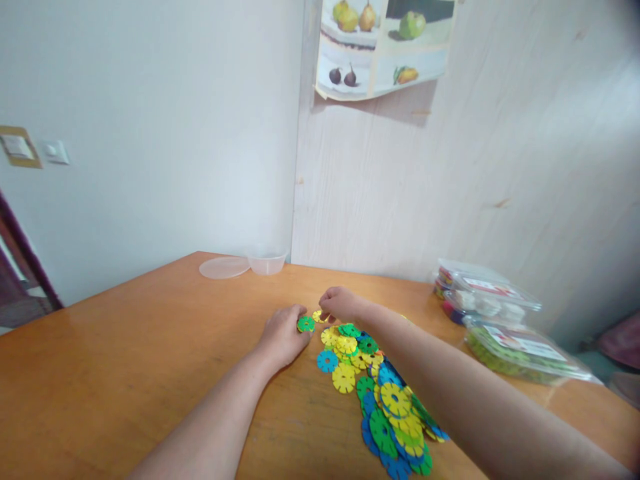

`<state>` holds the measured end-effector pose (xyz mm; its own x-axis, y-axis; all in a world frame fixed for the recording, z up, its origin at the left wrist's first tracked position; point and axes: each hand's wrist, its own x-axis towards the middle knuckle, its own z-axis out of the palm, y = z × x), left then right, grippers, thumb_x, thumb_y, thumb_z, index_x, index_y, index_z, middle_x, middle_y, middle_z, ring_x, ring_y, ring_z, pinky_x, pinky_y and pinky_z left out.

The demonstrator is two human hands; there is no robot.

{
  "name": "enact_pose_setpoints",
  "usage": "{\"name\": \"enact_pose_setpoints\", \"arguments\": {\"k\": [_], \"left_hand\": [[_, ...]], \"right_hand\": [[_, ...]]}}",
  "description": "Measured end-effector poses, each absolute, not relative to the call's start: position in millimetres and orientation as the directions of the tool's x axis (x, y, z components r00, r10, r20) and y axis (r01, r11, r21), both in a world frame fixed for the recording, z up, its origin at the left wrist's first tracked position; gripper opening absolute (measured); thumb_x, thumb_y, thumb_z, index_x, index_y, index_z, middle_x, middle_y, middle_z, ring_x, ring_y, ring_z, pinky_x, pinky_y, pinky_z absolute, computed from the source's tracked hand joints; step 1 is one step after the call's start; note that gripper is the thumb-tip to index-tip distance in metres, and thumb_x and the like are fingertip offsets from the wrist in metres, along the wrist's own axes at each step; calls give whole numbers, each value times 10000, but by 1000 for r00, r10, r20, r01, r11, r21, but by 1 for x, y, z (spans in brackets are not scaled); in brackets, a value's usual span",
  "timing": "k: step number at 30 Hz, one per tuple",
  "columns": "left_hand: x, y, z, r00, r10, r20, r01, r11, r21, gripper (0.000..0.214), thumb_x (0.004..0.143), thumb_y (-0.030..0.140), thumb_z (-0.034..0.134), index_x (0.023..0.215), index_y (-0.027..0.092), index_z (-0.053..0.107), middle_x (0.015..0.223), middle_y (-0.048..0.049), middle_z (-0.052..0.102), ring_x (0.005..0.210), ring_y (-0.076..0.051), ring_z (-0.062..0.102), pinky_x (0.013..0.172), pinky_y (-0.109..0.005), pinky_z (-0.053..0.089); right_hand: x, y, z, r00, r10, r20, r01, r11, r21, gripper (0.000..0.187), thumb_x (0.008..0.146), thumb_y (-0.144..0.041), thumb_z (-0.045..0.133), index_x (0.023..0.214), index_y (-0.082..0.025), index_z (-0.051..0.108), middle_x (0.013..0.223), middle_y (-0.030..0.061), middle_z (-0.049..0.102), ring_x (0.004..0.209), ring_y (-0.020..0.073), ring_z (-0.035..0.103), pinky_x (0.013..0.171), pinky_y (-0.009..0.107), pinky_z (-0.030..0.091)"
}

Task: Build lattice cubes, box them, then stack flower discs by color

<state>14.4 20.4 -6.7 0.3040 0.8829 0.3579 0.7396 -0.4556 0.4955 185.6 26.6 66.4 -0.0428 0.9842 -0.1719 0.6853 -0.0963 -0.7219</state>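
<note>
Just above the wooden table, my left hand point(284, 335) pinches a green notched disc point(306, 324) between thumb and fingers. Close on its right, my right hand point(340, 303) has its fingers closed on a yellow notched disc point(317, 317), partly hidden by the fingers. The two discs are near each other; I cannot tell whether they touch. Below and right of my hands spreads a pile of flat notched discs point(395, 400) in yellow, green and blue. My right forearm covers part of this pile. A single blue disc point(327, 361) lies at the pile's left edge.
A clear round lid point(225, 268) and a clear plastic bowl point(268, 264) stand at the table's back edge by the wall. On the right are stacked clear boxes point(485, 293) with colourful contents and a clear box of green pieces point(525, 353). The wooden table point(150, 360) extends leftward.
</note>
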Motion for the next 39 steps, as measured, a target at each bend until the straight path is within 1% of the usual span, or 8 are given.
{"name": "enact_pose_setpoints", "arguments": {"k": [3, 9, 13, 16, 22, 29, 33, 39], "left_hand": [[14, 20, -7, 319, 872, 372, 738, -475, 480, 337, 757, 276, 652, 1086, 211, 630, 1064, -82, 691, 970, -231, 627, 790, -304, 441], [15, 20, -5, 332, 866, 373, 750, -482, 452, 279, 726, 240, 641, 1003, 207, 630, 982, -65, 674, 914, -221, 614, 749, -294, 429], [15, 21, -5, 330, 857, 397, 736, -497, 461, 298, 741, 258, 642, 1033, 199, 630, 1012, -74, 655, 932, -217, 604, 772, -296, 432], [16, 21, -4, 338, 858, 388, 740, -497, 453, 245, 747, 258, 640, 986, 200, 643, 982, -69, 644, 914, -209, 597, 762, -290, 427], [16, 21, -2, 359, 847, 391, 745, -513, 426, 168, 751, 246, 634, 909, 202, 668, 920, -59, 623, 874, -201, 581, 735, -290, 414], [15, 21, -2, 354, 845, 400, 734, -516, 441, 165, 746, 225, 636, 908, 202, 663, 919, -54, 624, 874, -195, 584, 742, -286, 423], [15, 23, -6, 328, 856, 399, 711, -502, 493, 221, 720, 214, 649, 940, 197, 649, 956, -62, 634, 889, -199, 599, 758, -291, 447], [14, 32, -13, 198, 911, 362, 570, -408, 714, 272, 752, 260, 645, 1013, 190, 617, 1072, -78, 660, 1008, -207, 628, 876, -312, 490]], "right_hand": [[201, 26, 70, -6, 992, -130, 689, -90, -719, 56, 814, -136, 578, 798, -132, 631, 829, 97, 757, 528, 99, 583, 477, 178, 401], [229, 19, 71, 53, 996, -75, 704, -90, -705, 107, 798, -127, 563, 837, -125, 663, 769, 65, 733, 541, 92, 559, 492, 180, 385], [241, 18, 65, 58, 997, -48, 715, -75, -695, 111, 767, -121, 563, 794, -132, 670, 720, 45, 714, 539, 97, 543, 512, 193, 399], [250, 18, 61, 60, 998, -27, 726, -62, -685, 89, 749, -117, 577, 755, -136, 663, 700, 34, 702, 544, 94, 538, 521, 186, 399], [260, 11, 61, 66, 998, -6, 750, -54, -659, 84, 767, -154, 587, 763, -135, 668, 712, 38, 700, 525, 88, 512, 483, 181, 364], [265, 4, 64, 86, 996, 25, 796, -54, -602, 147, 794, -209, 578, 820, -134, 702, 680, 24, 681, 514, 89, 502, 478, 192, 351], [274, 2, 66, 81, 995, 57, 850, -39, -525, 155, 773, -197, 595, 844, -136, 718, 722, 29, 683, 603, 112, 562, 515, 196, 371], [292, 3, 67, -8, 999, 48, 932, 25, -362, 191, 714, -147, 637, 866, -173, 749, 805, 20, 718, 730, 144, 616, 586, 209, 389]]}}
